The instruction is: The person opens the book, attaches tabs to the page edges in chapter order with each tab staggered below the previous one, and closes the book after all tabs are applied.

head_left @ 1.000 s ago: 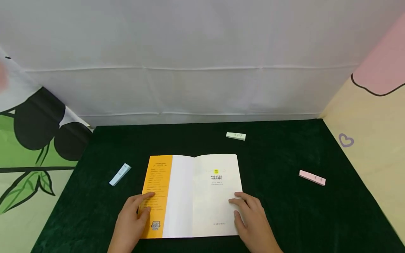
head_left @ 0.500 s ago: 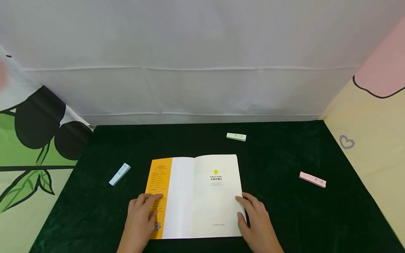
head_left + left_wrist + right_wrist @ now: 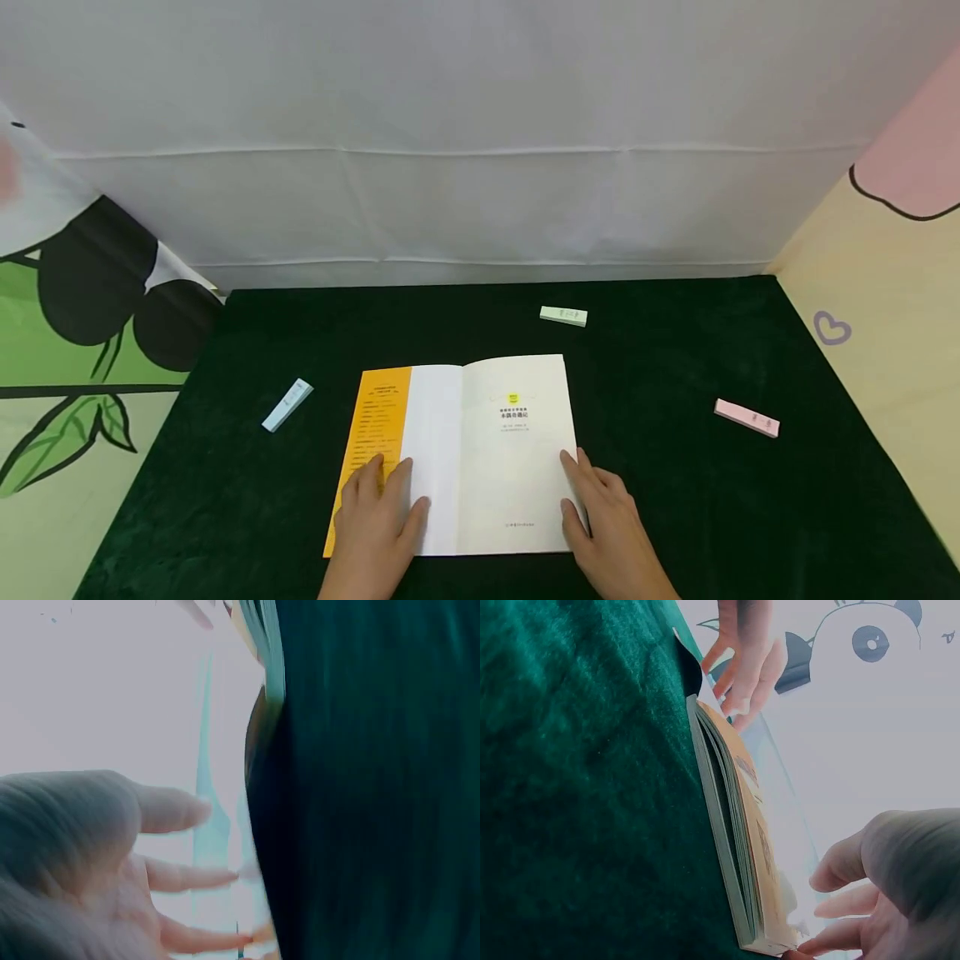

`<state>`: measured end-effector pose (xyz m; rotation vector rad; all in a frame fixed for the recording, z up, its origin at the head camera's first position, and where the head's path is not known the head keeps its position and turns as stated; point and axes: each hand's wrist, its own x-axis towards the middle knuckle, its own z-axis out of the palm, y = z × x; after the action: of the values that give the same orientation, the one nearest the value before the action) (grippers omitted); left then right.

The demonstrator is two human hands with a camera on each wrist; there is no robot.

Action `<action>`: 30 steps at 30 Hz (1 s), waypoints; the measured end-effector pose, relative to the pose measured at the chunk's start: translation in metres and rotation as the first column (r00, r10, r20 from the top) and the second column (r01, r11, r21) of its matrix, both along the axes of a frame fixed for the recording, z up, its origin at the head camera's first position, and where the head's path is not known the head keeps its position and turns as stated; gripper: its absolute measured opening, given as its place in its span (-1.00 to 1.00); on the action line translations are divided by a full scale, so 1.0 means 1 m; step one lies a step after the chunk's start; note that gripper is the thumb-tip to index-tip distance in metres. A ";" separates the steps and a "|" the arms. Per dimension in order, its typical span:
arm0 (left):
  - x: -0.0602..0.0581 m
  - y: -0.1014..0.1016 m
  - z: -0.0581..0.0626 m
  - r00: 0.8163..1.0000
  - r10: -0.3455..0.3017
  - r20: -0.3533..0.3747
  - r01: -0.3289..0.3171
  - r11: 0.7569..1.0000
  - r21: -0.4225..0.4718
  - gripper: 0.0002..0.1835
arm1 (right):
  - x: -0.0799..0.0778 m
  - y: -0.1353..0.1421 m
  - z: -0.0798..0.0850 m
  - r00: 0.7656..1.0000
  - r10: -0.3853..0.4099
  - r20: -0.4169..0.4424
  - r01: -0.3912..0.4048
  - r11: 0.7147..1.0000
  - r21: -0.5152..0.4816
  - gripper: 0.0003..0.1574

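A book (image 3: pixel 517 475) lies open at its title page, its yellow flap (image 3: pixel 378 408) folded out on the left beside a white inner cover. My left hand (image 3: pixel 372 525) lies over the lower flap and the white cover, fingers spread. The same fingers, stretched out, show in the left wrist view, with the thumb (image 3: pixel 172 808) apart from them. At the right page's outer edge, my right hand (image 3: pixel 611 529) rests with its thumb and forefinger on the paper. In the right wrist view the page block (image 3: pixel 739 832) is seen from its lower edge, with fingertips at its near corner.
Three small strips with handwriting lie around the book: a blue strip (image 3: pixel 287 405) at left, a green strip (image 3: pixel 563 316) behind it and a pink strip (image 3: pixel 747 417) at right. Dark green cloth (image 3: pixel 660 358) covers the table. A white curtain (image 3: pixel 480 208) hangs behind.
My left hand first slid inward at the flap's outer edge, which drew in, then moved onto the flap and white cover as the flap spread flat again. My right hand shifted slightly outward.
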<state>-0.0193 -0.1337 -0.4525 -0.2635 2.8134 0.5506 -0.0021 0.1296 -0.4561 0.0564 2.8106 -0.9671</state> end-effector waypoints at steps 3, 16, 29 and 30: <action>0.004 0.013 0.000 0.999 0.020 -0.035 -0.021 0.999 -0.032 -0.26 | 0.000 0.000 0.001 1.000 0.007 -0.005 -0.007 1.000 -0.002 -0.30; 0.019 0.039 -0.011 0.985 -0.073 -0.155 0.050 0.988 -0.147 0.15 | 0.001 0.000 0.002 1.000 0.020 0.023 -0.020 1.000 0.005 -0.34; 0.016 0.043 -0.017 0.991 -0.062 -0.117 0.042 0.985 -0.169 0.20 | -0.001 0.006 0.010 1.000 -0.019 -0.020 0.017 0.997 -0.079 -0.46; 0.016 0.043 -0.017 0.991 -0.062 -0.116 0.042 0.985 -0.169 0.19 | -0.001 0.007 0.010 0.999 -0.027 -0.024 0.025 0.996 -0.088 -0.48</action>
<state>-0.0028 -0.0906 -0.4690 -0.1936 2.9789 0.3300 -0.0030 0.1364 -0.4456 0.0707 2.7927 -1.1035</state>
